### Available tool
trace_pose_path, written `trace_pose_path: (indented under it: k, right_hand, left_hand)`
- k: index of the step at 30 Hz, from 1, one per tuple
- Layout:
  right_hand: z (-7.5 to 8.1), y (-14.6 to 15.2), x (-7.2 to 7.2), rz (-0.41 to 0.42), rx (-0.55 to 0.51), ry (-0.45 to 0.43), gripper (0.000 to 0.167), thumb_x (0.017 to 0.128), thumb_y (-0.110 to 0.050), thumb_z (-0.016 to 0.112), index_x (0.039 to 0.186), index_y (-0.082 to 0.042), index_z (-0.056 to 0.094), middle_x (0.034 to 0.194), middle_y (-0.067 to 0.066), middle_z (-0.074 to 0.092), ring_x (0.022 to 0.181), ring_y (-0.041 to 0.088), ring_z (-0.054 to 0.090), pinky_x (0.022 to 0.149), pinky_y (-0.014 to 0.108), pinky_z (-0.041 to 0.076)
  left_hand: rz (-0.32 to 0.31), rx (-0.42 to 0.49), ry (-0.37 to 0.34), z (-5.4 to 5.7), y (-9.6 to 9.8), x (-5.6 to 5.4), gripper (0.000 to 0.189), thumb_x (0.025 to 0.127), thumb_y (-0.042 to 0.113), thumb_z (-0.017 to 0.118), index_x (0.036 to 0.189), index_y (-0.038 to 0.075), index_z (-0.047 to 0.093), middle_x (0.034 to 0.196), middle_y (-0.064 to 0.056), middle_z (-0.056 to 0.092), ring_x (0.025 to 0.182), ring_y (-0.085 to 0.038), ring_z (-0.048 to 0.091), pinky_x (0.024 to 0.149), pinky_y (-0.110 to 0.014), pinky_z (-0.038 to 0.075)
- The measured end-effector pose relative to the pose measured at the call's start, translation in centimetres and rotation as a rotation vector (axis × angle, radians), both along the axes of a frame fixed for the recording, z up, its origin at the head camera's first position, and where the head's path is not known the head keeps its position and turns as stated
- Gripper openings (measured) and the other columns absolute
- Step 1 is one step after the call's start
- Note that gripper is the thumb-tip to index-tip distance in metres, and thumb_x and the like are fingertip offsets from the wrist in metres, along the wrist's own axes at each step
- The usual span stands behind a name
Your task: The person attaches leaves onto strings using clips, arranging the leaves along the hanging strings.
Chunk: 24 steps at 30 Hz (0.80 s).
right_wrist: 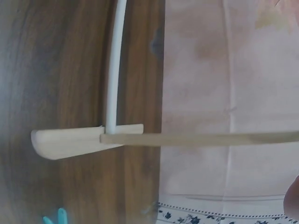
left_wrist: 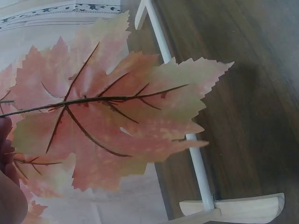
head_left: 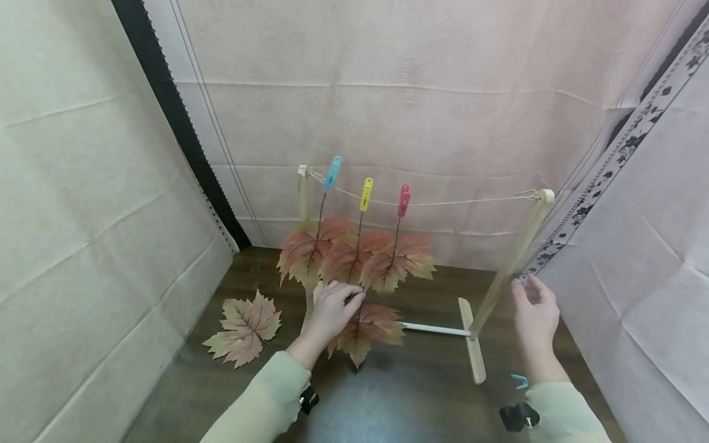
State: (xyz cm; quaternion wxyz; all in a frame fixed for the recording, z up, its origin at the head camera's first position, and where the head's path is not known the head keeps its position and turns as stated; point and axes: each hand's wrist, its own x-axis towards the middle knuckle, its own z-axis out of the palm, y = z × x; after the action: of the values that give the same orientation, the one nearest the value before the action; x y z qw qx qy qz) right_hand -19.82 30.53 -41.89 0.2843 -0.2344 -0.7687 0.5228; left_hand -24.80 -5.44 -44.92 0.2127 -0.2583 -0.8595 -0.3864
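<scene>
My left hand (head_left: 335, 304) pinches the stem of an artificial maple leaf (head_left: 368, 329), which hangs tilted downward below the line; its reddish face and dark veins fill the left wrist view. Three similar leaves hang by their stems from a string (head_left: 460, 202), under a blue clothespin (head_left: 333, 173), a yellow clothespin (head_left: 365, 194) and a red clothespin (head_left: 404, 200). Beside the rack's right post, my right hand (head_left: 536, 317) holds a small greyish clothespin (head_left: 523, 280) between thumb and fingertips, mostly hidden by them.
Another maple leaf (head_left: 246, 329) lies on the dark wooden table at left. A light-blue clothespin (head_left: 519, 381) lies near the right forearm. The wooden rack's right post (head_left: 512, 261) rises from a flat foot (head_left: 472, 344), joined by a white rod (head_left: 434, 329). Pale cloth surrounds the table.
</scene>
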Motion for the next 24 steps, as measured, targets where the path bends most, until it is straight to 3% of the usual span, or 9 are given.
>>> trace_pose_path:
  k: [6, 11, 24]
  right_hand:
    - [0.6, -1.2, 0.0, -0.003, -0.017, 0.043, 0.05, 0.091, -0.036, 0.059, 0.134, -0.012, 0.051, 0.115, -0.003, 0.052, 0.092, 0.001, 0.046, 0.079, 0.022, 0.038]
    - [1.3, -2.1, -0.1, 0.003, -0.056, 0.101, 0.046, 0.091, -0.033, 0.061, 0.131, -0.013, 0.054, 0.111, -0.005, 0.055, 0.092, 0.001, 0.048, 0.08, 0.021, 0.038]
    - [3.2, -4.1, -0.8, 0.051, -0.058, 0.199, 0.045, 0.091, -0.031, 0.061, 0.131, -0.011, 0.055, 0.119, 0.003, 0.056, 0.105, 0.012, 0.051, 0.091, 0.026, 0.042]
  left_hand:
    - [0.007, 0.031, -0.007, 0.7, 0.6, 0.1, 0.009, 0.088, 0.018, 0.066, 0.092, 0.013, 0.072, 0.084, 0.006, 0.068, 0.078, -0.012, 0.053, 0.073, -0.034, 0.04]
    - [0.031, 0.02, 0.026, 1.2, 1.0, 0.0, 0.011, 0.089, 0.021, 0.066, 0.092, 0.013, 0.072, 0.088, 0.006, 0.07, 0.083, -0.014, 0.054, 0.072, -0.034, 0.037]
    - [0.097, 0.015, 0.127, 2.5, 1.8, -0.1, 0.008, 0.087, 0.02, 0.067, 0.089, 0.015, 0.073, 0.086, 0.006, 0.07, 0.087, -0.017, 0.053, 0.074, -0.036, 0.033]
